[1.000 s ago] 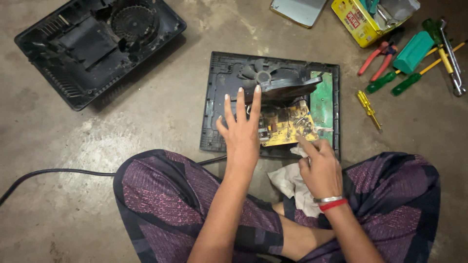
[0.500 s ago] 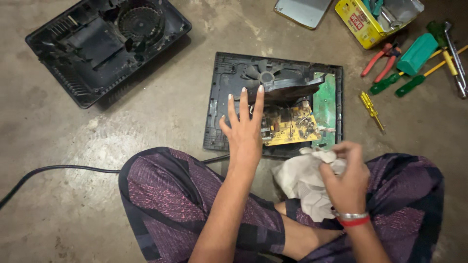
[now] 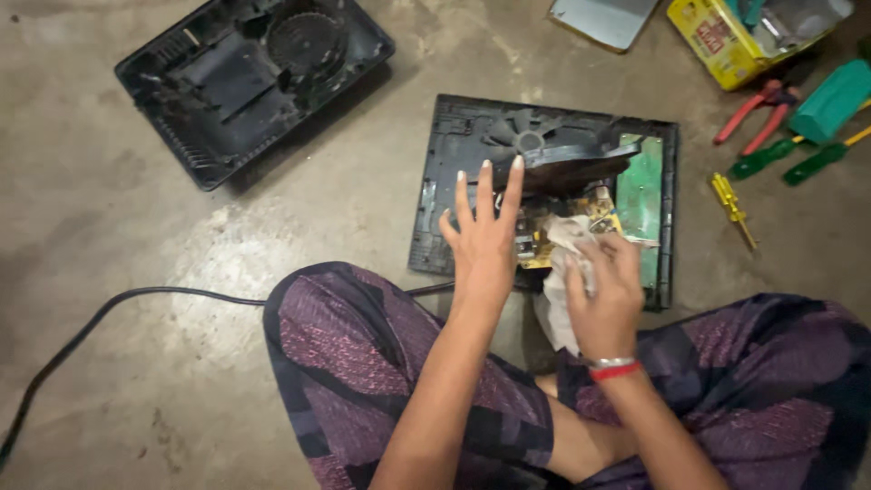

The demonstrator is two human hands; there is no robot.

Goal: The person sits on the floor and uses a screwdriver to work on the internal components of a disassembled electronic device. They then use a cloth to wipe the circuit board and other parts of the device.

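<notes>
Left hand [image 3: 485, 238] flat, fingers spread, pressing opened appliance base [image 3: 435, 195] at frame centre; right hand [image 3: 606, 290] closed around white cloth [image 3: 564, 238], on yellow circuit board [image 3: 599, 205]; screwdrivers [image 3: 731, 201] right.

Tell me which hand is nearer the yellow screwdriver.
Right. The right hand, holding a white cloth, is just left of the yellow screwdriver; the left hand lies farther left.
</notes>
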